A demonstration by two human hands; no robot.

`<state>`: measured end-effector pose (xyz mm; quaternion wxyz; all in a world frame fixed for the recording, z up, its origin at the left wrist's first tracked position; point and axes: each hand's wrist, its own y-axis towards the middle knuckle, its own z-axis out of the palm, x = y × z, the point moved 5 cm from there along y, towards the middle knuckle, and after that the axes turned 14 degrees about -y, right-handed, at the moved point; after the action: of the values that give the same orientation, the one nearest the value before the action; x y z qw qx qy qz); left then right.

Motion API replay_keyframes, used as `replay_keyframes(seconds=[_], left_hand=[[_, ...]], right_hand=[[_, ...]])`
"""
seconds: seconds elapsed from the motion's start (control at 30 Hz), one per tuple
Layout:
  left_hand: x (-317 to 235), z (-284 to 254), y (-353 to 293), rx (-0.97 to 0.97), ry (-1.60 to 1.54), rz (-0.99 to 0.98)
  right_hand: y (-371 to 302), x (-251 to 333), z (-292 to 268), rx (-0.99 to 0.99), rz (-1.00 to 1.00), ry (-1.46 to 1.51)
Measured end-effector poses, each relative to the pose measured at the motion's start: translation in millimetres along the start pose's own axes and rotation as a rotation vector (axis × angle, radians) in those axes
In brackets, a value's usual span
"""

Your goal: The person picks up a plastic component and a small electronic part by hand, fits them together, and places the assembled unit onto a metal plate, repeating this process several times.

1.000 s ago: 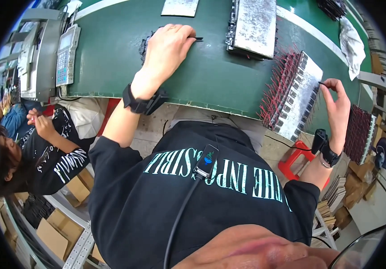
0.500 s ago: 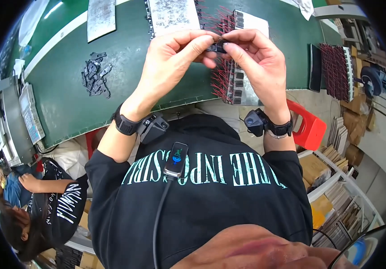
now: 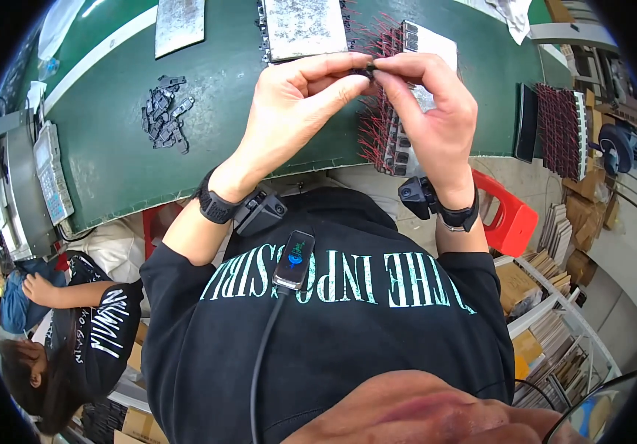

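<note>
Above the green table [image 3: 237, 74], my left hand [image 3: 292, 107] and my right hand [image 3: 437, 100] meet at the fingertips. Between them sits a small black plastic part [image 3: 367, 71], pinched from both sides and mostly hidden by fingers. Just beneath my right hand lies a metal plate [image 3: 431, 50] lined with black parts and thin red wires [image 3: 372, 137]. Beyond my left hand is another metal plate [image 3: 303, 29], with black parts along its edges. A loose pile of similar black parts [image 3: 164, 115] rests on the table to the left.
A bare metal plate [image 3: 180, 28] lies at the far left. To the right are a black tray [image 3: 527, 122] and a red-wired batch [image 3: 559, 129]. A red stool [image 3: 509, 218] stands below the table edge. Another person [image 3: 74, 318] sits at lower left, beside a keypad machine [image 3: 53, 174].
The black part has been turned between my fingertips, so less of it shows. My fingers have drawn closer together. The whole view has shifted slightly.
</note>
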<state>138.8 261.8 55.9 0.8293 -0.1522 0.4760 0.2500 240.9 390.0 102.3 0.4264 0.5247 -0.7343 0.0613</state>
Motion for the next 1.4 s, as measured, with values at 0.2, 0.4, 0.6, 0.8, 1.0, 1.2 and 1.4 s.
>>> replay_keyframes(seconds=[0.2,0.4,0.6,0.8,1.0,1.2,1.4], left_hand=[[2.7,-4.7,1.8,-0.007,0.035,0.032],[-0.6,-3.3,2.0,0.040,0.187,0.048],[-5.7,-3.9,2.7,0.063,0.356,0.097],[-3.4,-6.5,3.7,0.078,0.453,0.098],[-1.1,-9.2,5.0,0.019,0.413,0.232],[-4.3,-6.7,2.9,0.020,0.395,0.236],[-9.3,-5.3,1.5,0.037,0.549,0.265]], right_hand=[[0.8,0.3,5.3,0.057,0.140,0.120],[2.4,-8.4,9.6,0.169,0.207,0.225],[3.4,-25.1,14.9,0.289,0.302,0.410],[2.9,-29.1,17.3,0.351,0.370,0.503],[4.4,-31.6,16.9,0.426,0.395,0.421],[2.9,-36.2,19.3,0.502,0.503,0.540],[2.6,-33.5,22.0,0.496,0.487,0.534]])
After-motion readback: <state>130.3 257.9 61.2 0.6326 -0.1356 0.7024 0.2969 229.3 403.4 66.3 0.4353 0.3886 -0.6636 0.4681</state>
